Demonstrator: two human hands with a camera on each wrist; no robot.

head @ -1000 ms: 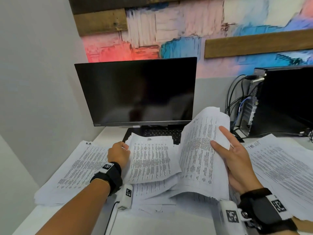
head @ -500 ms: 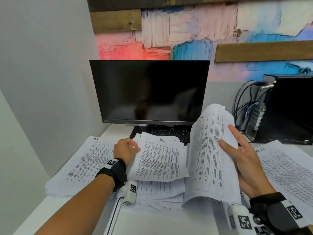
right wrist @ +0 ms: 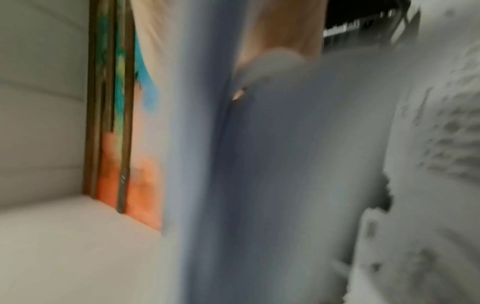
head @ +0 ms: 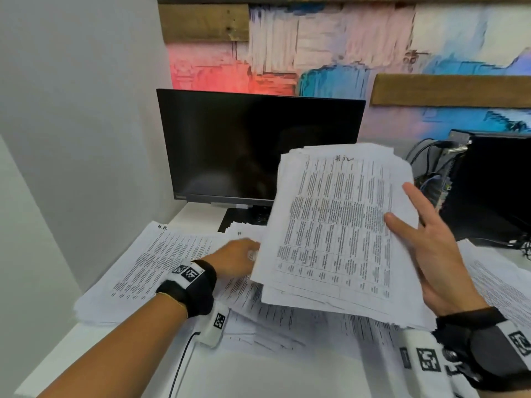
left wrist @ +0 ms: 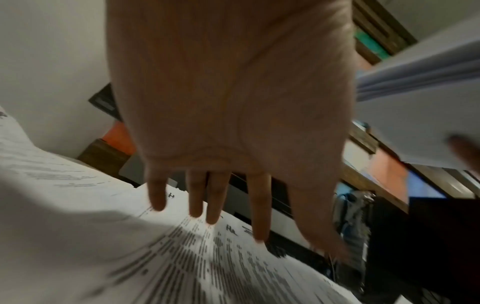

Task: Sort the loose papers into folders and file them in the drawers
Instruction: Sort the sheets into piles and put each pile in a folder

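We see a white desk (head: 281,374) from above, its middle and both side edges covered in printed papers. Our right hand (head: 431,254) holds up a thick sheaf of papers (head: 336,228) above the middle of the desk, tilted up toward us. The thumb and 2 straight fingers lie on the printed face at its right edge; the remaining fingers are hidden behind the sheets, so we take this for a pinch with the thumb in front (the right wrist view is too blurred to confirm it). The sheaf's long axis runs from the desk's near edge toward the dark monitor (head: 258,147) at the back edge.

Our left hand (head: 235,259) is low over the loose papers (head: 247,308) at the middle of the desk, fingers extended and apart, holding nothing; the left wrist view shows the fingertips (left wrist: 211,218) just above or touching a sheet. It lies just left of the sheaf's lower left corner, so it is the nearer hand to steady that free edge.

Another stack, the left stack (head: 149,265), marked "H.R.", lies along the desk's left edge, and more sheets lie at the right edge. No folders or drawers are visible.
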